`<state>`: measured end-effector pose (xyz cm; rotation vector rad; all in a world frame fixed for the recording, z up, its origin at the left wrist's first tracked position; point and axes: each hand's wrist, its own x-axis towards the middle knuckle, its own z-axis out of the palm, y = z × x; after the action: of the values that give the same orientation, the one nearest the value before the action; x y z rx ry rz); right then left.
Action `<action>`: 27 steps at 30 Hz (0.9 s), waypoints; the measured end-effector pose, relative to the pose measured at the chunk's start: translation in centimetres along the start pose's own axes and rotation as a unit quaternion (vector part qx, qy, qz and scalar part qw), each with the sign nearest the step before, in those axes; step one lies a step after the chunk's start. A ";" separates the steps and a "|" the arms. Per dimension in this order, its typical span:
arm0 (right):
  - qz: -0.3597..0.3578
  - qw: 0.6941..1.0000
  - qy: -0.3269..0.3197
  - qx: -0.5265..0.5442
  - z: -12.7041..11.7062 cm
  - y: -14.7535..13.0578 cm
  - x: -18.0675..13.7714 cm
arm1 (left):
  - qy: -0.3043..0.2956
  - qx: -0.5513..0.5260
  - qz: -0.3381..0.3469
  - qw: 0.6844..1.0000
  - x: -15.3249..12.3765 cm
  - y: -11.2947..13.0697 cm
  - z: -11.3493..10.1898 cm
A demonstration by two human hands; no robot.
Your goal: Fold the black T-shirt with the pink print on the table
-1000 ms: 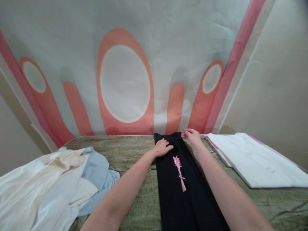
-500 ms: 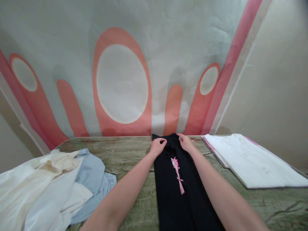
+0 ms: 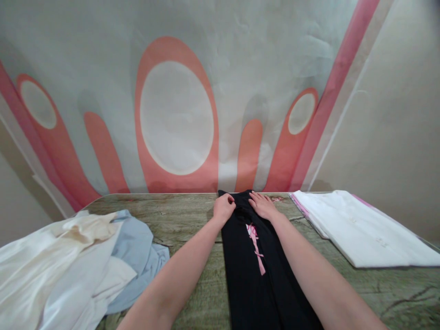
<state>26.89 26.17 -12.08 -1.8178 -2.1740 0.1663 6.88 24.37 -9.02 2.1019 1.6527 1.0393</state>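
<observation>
A black T-shirt (image 3: 245, 284) with a pink print lies folded lengthwise into a long strip, its far end at the table's back edge. At the left side of that far end, my left hand (image 3: 224, 208) has its fingers curled and pinched on the black cloth. My right hand (image 3: 264, 206) rests on the right side of the same end, fingers stretched out and fairly flat on the fabric. The dark neckline area between the two hands looks slightly bunched. The shirt's near end runs out of view at the bottom.
On the left lies a loose heap of cream, white and light blue clothes (image 3: 134, 256). A neat stack of folded white and pink garments (image 3: 371, 229) sits at the right. The wood-patterned table (image 3: 185, 211) ends at a wall with a pink-and-grey printed sheet (image 3: 177, 119).
My right hand has gone from a fingertip hold at the shirt's far edge to lying flatter with its fingers spread. The left hand stays at nearly the same spot.
</observation>
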 end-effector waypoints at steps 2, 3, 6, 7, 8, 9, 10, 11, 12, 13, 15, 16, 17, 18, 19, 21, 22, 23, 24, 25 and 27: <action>0.008 1.000 0.011 0.014 0.0 0.0 0.0 | -0.005 0.024 0.004 1.000 -0.3 0.1 -0.1; 0.012 0.999 0.029 0.026 -0.1 0.1 0.0 | -0.009 0.042 0.007 0.999 -0.5 0.1 -0.2; 0.021 0.988 0.139 0.058 -0.6 0.6 -0.2 | -0.028 0.098 0.019 0.995 -0.9 0.2 -0.3; 0.015 0.982 0.177 0.060 -0.8 0.8 -0.3 | -0.033 0.108 0.023 0.993 -1.0 0.3 -0.3; 0.004 0.977 0.203 0.058 -1.1 0.9 -0.4 | -0.036 0.115 0.025 0.992 -1.1 0.4 -0.3; -0.011 0.975 0.215 0.052 -1.3 1.0 -0.6 | -0.037 0.119 0.027 0.992 -1.1 0.4 -0.3; -0.028 0.976 0.211 0.046 -1.4 1.0 -0.7 | -0.038 0.122 0.028 0.991 -1.2 0.5 -0.3; -0.045 0.979 0.196 0.041 -1.5 0.8 -0.8 | -0.038 0.125 0.028 0.991 -1.2 0.6 -0.3; -0.061 0.983 0.172 0.036 -1.5 0.5 -0.9 | -0.038 0.127 0.027 0.991 -1.2 0.7 -0.3; -0.073 0.987 0.141 0.032 -1.5 0.2 -1.0 | -0.040 0.129 0.026 0.991 -1.2 0.8 -0.3; -0.083 0.994 0.063 0.024 -1.3 -0.6 -1.1 | -0.045 0.129 0.025 0.990 -1.2 0.9 -0.4; -0.080 0.996 0.026 0.020 -1.2 -1.0 -1.1 | -0.049 0.128 0.027 0.990 -1.1 0.9 -0.4; -0.074 0.997 -0.004 0.016 -1.1 -1.3 -1.2 | -0.052 0.127 0.030 0.990 -1.1 0.8 -0.5; -0.066 0.997 -0.024 0.013 -1.0 -1.6 -1.3 | -0.055 0.128 0.036 0.990 -1.1 0.7 -0.5; -0.060 0.998 -0.034 0.010 -1.0 -1.7 -1.4 | -0.057 0.129 0.042 0.989 -1.1 0.7 -0.6; -0.052 0.998 -0.032 0.006 -1.1 -1.9 -1.6 | -0.054 0.138 0.045 0.988 -1.2 0.6 -0.8; -0.046 0.999 -0.026 0.005 -1.1 -1.9 -1.6 | -0.049 0.145 0.037 0.987 -1.3 0.6 -1.0; -0.037 0.999 -0.018 0.006 -1.2 -1.9 -1.7 | -0.041 0.153 0.025 0.987 -1.4 0.6 -1.1; -0.027 1.000 -0.006 0.007 -1.3 -1.9 -1.7 | -0.031 0.159 0.012 0.987 -1.5 0.7 -1.3; -0.018 1.000 0.007 0.011 -1.5 -1.8 -1.7 | -0.018 0.164 0.005 0.986 -1.6 0.9 -1.5; -0.014 0.999 0.034 0.024 -1.9 -1.8 -1.9 | 0.005 0.164 0.016 0.986 -1.7 1.3 -1.9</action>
<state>26.10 23.76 -10.05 -1.7411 -2.1295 0.1469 6.38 21.97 -7.54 2.3336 1.9105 0.8327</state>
